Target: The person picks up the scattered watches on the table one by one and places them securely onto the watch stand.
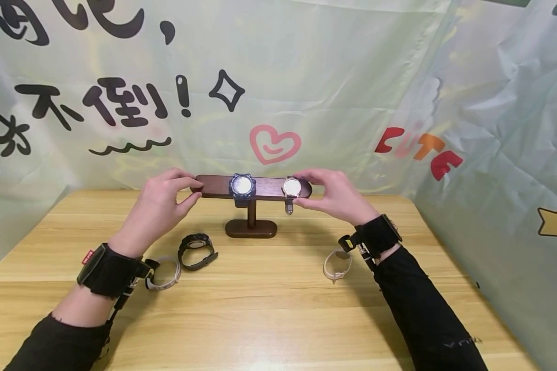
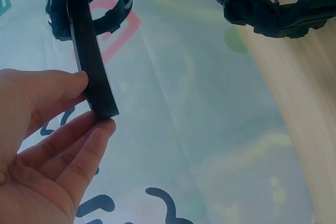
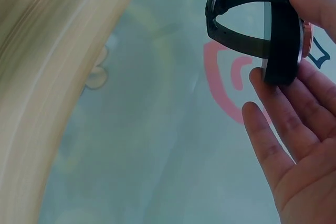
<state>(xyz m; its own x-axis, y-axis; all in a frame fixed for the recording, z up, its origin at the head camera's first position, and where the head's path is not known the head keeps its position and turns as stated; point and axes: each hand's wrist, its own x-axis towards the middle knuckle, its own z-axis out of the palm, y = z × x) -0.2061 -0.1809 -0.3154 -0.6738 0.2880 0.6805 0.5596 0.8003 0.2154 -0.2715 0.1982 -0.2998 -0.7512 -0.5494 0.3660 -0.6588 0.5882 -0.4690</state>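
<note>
A dark brown wooden watch stand (image 1: 213,186) stands on the table, its crossbar raised on a post. My left hand (image 1: 164,198) pinches the bar's left end; thumb and fingertips meet the dark bar (image 2: 94,72) in the left wrist view. At the other end my right hand (image 1: 336,193) grips around the bar, close against a light-faced watch (image 1: 291,187) whose strap end hangs below. Its dark strap (image 3: 247,45) loops behind the bar in the right wrist view. A dark blue chunky watch (image 1: 243,185) sits on the bar near its middle.
A black watch (image 1: 197,239) lies on the wooden table (image 1: 260,319) left of the stand, beside a pale watch (image 1: 169,284) partly behind my left wrist gear. Another pale watch (image 1: 335,275) lies below my right hand. A printed cloth (image 1: 334,93) hangs behind.
</note>
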